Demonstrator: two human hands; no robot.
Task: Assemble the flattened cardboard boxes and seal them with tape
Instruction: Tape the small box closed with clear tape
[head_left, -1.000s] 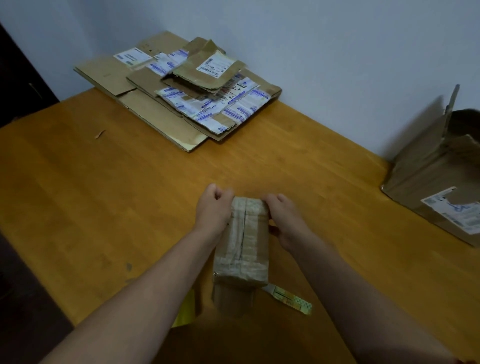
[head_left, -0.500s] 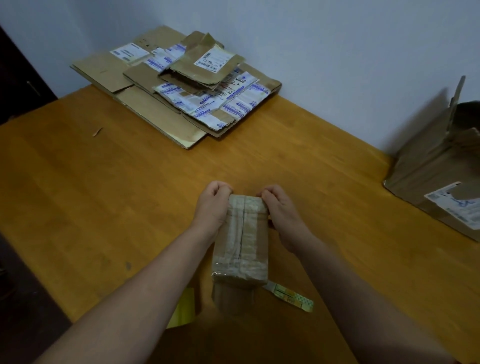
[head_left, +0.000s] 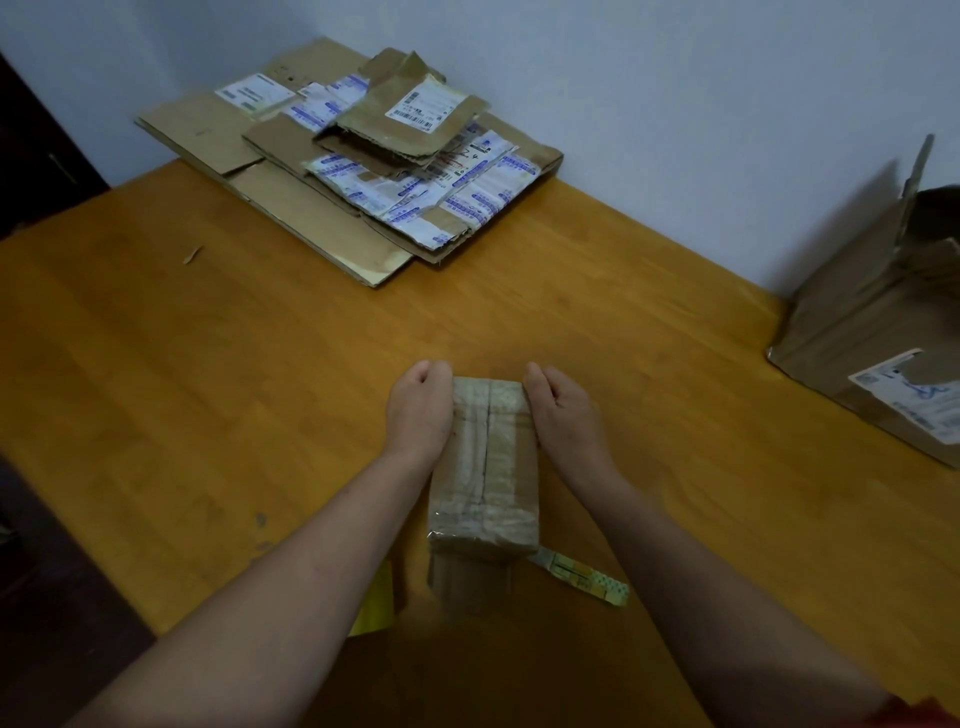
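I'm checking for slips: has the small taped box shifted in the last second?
No. The box lies just where it was against the paper strip beside its near corner.

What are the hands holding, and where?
The left hand and right hand grip the small taped box by its two sides, near its far end.

Shows a small box (head_left: 485, 457), brown, flaps closed, lying lengthwise at centre front, with clear tape (head_left: 483, 512) along its top seam and banded across both ends. Shows flattened boxes (head_left: 353, 171), labelled and torn, stacked flat at far left.
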